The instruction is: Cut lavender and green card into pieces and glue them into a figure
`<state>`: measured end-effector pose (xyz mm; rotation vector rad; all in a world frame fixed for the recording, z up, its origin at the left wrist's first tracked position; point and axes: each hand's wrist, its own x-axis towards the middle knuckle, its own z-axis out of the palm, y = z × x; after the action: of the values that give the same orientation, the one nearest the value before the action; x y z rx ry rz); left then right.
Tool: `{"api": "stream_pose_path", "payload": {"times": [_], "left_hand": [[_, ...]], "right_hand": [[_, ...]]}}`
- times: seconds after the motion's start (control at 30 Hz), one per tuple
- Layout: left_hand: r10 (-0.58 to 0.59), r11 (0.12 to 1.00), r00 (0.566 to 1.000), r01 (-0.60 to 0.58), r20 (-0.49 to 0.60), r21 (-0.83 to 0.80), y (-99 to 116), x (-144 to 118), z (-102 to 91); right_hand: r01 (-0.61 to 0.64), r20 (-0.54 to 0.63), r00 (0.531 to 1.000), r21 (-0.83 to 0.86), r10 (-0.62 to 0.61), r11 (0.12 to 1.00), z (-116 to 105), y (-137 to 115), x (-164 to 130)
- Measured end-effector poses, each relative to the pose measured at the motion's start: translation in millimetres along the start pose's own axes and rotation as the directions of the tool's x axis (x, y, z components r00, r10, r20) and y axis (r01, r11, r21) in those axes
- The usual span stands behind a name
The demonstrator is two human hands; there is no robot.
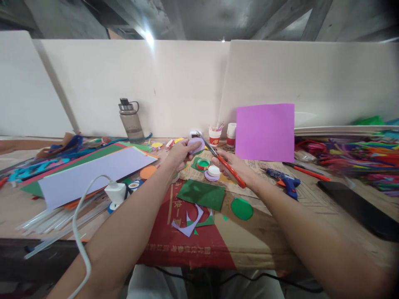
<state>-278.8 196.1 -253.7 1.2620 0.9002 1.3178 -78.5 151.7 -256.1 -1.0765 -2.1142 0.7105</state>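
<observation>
My left hand [180,157] pinches a lilac circle [198,145] of craft sheet above the middle of the table. Wrapped round the red-orange handles of a pair of scissors [231,170] is my right hand [235,163]. The blades point up and to the left, beside the circle's right edge; whether they touch it I cannot tell. Below the hands lie a white round lid [214,170], a green ring-like lid [203,164], a dark green sheet [201,194], a green circle [242,209] and lilac offcuts [189,228].
A bottle [132,123] and paper cups [215,136] stand at the back. A purple sheet [264,133] leans upright. At right lie a blue glue gun [288,182], a black phone-like slab [358,207] and pipe cleaners [368,158]. A white plug [116,193] with cable is near my left forearm.
</observation>
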Motion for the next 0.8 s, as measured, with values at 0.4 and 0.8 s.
{"api": "stream_pose_path", "payload": {"times": [0.4, 0.8], "left_hand": [[-0.009, 1.0, 0.999, 0.009, 0.034, 0.005, -5, 3, -0.2], [-0.024, 0.998, 0.996, 0.019, -0.086, -0.058, -1, -1, 6.7]], "right_hand": [[0.003, -0.012, 1.0, 0.043, -0.003, 0.999, 7, 9, 1], [-0.031, -0.007, 0.999, 0.019, 0.031, 0.999, 3, -1, 0]]}}
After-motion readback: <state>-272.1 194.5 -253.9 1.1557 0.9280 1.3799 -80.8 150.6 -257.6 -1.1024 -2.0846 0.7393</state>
